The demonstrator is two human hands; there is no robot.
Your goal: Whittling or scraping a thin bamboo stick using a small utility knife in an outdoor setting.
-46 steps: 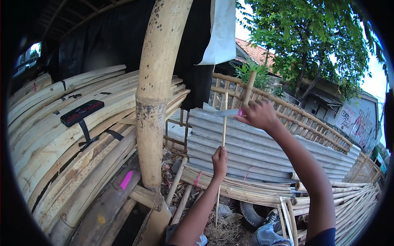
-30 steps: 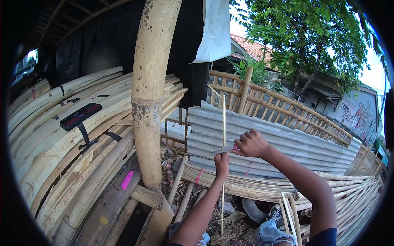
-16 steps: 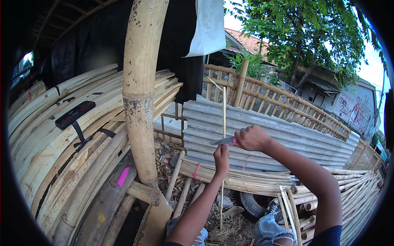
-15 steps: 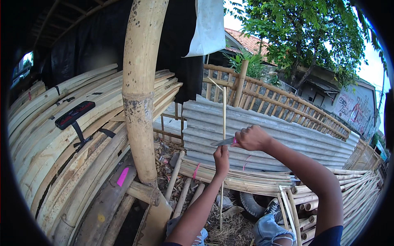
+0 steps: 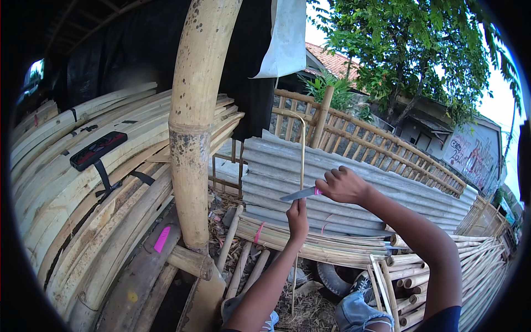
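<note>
My left hand (image 5: pixel 297 222) is closed around a thin upright bamboo strip (image 5: pixel 302 152), its lower end hanging down toward the ground between my knees. In my right hand (image 5: pixel 344 186), a knife (image 5: pixel 299 194) is gripped by its handle, which shows pink beside the fist. The blade points left and lies across the strip, just above my left fingertips. At the top, a thin curved length of bamboo bends over to the left.
A thick bamboo post (image 5: pixel 191 138) rises left of my hands. Beyond stand corrugated sheets (image 5: pixel 343 177) and a bamboo fence (image 5: pixel 381 135). Split bamboo (image 5: pixel 44 182) is stacked at left, bearing a black-and-red device (image 5: pixel 98 150). A pink plastic piece (image 5: pixel 162 239) lies nearer. Bamboo poles (image 5: pixel 412 282) lie at right.
The bamboo at the strip's top now arches over in a smooth curve, where it was sharply angled before. Both hands keep nearly the same place, and the view has shifted slightly.
</note>
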